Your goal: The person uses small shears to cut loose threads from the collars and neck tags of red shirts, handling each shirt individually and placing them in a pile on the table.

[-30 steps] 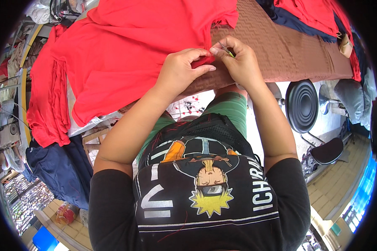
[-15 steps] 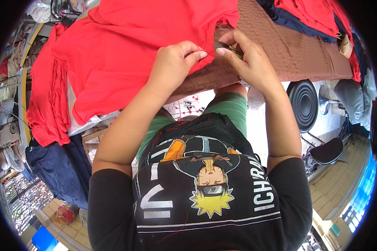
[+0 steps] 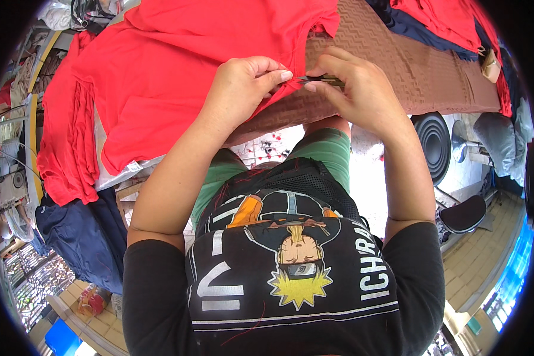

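A red garment (image 3: 178, 65) lies spread over the brown-covered table (image 3: 421, 86) in front of me. My left hand (image 3: 243, 86) pinches the garment's right edge between thumb and fingers, drawing it up into a small point. In my right hand (image 3: 365, 89) is a small pair of thread snips (image 3: 326, 78), held between thumb and curled fingers. Their dark blades point left and reach the red cloth just beside my left fingertips. Whether the blades touch a thread cannot be made out. My fingers partly cover the snips' body.
More red cloth (image 3: 71, 130) and a dark blue garment (image 3: 89, 237) hang at the left. Red and navy clothes (image 3: 439, 26) are heaped at the far right. Beyond the table's right front edge stand a round black stool (image 3: 431, 148) and a black seat (image 3: 463, 213).
My right hand has lowered slightly and turned, bringing the snips' blades to the garment's edge beside my left fingers. My left hand keeps its pinch almost in place.
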Demonstrator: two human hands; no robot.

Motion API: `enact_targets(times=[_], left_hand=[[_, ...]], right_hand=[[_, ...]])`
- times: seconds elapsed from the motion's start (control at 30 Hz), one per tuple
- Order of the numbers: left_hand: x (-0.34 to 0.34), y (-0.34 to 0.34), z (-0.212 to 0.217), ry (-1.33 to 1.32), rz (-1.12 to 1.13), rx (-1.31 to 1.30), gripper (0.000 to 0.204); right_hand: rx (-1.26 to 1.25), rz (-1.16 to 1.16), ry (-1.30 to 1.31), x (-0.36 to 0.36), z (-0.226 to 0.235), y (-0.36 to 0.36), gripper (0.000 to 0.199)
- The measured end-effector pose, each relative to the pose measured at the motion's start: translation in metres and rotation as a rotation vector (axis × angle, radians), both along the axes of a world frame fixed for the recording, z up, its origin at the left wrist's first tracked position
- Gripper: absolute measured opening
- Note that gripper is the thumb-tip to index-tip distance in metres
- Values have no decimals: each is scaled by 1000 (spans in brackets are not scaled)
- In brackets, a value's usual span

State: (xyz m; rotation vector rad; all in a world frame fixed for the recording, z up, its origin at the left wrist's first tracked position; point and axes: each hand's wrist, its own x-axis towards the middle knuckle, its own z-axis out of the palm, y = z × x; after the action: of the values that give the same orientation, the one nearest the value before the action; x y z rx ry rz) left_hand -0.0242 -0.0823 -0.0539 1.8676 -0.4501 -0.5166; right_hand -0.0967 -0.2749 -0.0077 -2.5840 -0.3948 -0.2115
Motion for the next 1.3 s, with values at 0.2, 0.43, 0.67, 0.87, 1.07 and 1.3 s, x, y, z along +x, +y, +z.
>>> enact_targets(times=[0.2,0.43,0.67,0.87,1.07,1.3], left_hand=[[-5,-2,3,-172,6,87,20],[-12,-5,-1,-223,17,46,20],[-28,34,60,-459,-555,406,16],[-53,84,88,-412,-820,899,12],[-64,61,36,-437,-815,782,33],[-94,-25,-67,161,-904,266,71]], right_hand=[[-76,42,-69,3,-3,3,21],[-113,18,14,2,-3,9,19],[1,-27,-78,-10,4,-10,19],[59,-181,-16,-19,5,-40,20],[126,-277,-14,-27,2,-43,23],[102,-293,-86,-32,0,-44,24]])
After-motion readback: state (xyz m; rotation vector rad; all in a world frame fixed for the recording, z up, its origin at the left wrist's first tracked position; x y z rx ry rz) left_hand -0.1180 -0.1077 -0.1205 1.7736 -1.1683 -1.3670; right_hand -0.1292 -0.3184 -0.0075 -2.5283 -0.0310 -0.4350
